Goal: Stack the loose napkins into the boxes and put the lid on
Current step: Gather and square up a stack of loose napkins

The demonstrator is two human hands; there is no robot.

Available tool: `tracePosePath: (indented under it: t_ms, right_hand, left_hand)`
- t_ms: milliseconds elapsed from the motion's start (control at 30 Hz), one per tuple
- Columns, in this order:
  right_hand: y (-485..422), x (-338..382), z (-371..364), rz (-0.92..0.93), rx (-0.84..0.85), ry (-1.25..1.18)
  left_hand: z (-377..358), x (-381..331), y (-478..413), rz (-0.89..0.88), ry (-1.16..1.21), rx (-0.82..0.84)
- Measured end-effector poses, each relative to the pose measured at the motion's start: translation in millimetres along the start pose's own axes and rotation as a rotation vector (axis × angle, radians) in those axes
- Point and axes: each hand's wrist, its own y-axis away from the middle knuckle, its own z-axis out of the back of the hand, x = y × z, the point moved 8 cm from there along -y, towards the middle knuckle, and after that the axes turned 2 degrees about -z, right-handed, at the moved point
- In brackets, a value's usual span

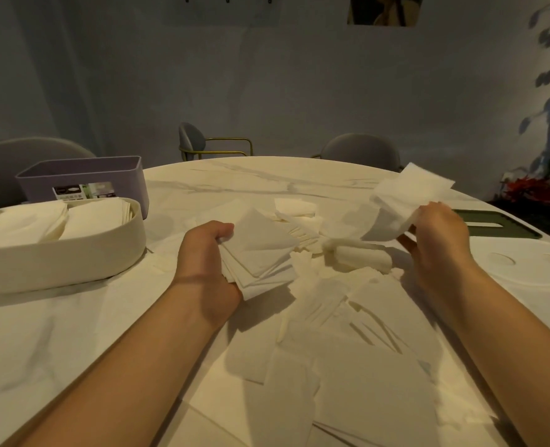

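My left hand [207,262] grips a stack of white napkins [260,253] above the middle of the table. Raised at the right, my right hand [436,233] pinches one napkin [402,198] by its lower edge. Several loose napkins [347,333] lie scattered over the table between and below my arms, one of them crumpled [357,256]. A cream oval box [57,253] at the left holds two piles of napkins. Behind it stands a purple box [83,175]. A dark green lid [499,222] lies flat at the right, beyond my right hand.
The round white marble table [57,343] fills the view. Grey chairs [360,150] stand along its far edge and one [25,156] at the left. Red flowers [528,188] and a leafy wall pattern are at the far right.
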Motion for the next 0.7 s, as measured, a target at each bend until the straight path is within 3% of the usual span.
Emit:
tracePosePath:
  t_ms: [67, 133, 200, 300, 400, 600, 700]
  right_hand:
    - [13, 20, -4, 0.213, 0.013, 0.06]
    - [33, 32, -20, 0.435, 0.154, 0.23]
    - [47, 27, -38, 0.512, 0.328, 0.422]
    - [54, 12, -54, 0.473, 0.491, 0.65]
    - [51, 11, -49, 0.398, 0.461, 0.674]
    - [41, -1, -41, 0.094, 0.392, 0.368]
    - [36, -10, -30, -0.131, 0.279, 0.05]
  left_hand:
    - [-5, 4, 4, 0.027, -0.011, 0.018]
    - [-10, 10, 8, 0.059, -0.032, 0.033]
    - [-12, 15, 10, 0.078, -0.049, 0.037]
    - [-9, 16, 8, 0.081, -0.051, 0.013]
    - [-8, 16, 6, 0.087, -0.045, 0.021]
    - [-9, 14, 6, 0.094, -0.024, 0.029]
    - [-10, 12, 5, 0.089, -0.014, 0.045]
